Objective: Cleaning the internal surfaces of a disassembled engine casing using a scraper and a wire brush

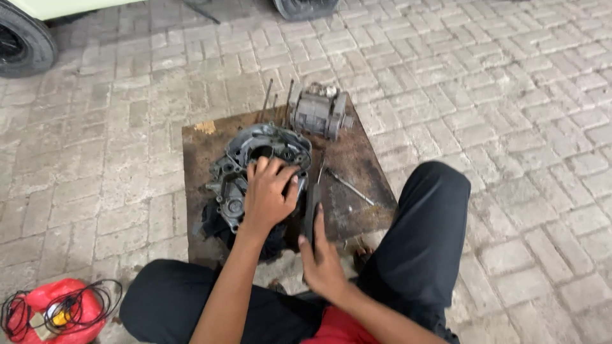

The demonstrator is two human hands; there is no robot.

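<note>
A grey metal engine case half (255, 159) lies on a rusty brown board (357, 159) on the paved ground. My left hand (268, 194) rests flat on the case's near side, fingers spread over its rim. My right hand (322, 261) grips a long dark tool (311, 210) that stands upright just right of the case. A finned grey cylinder block (319, 111) sits at the board's far edge, with thin metal studs (268, 99) standing beside it. A slim metal rod (350, 186) lies on the board to the right.
My legs in dark trousers (421, 236) frame the board's near edge. A red container with coiled black cable (54, 309) sits at the lower left. Vehicle tyres (22, 44) stand at the top left and top middle. Grey paving bricks (510, 127) surround everything.
</note>
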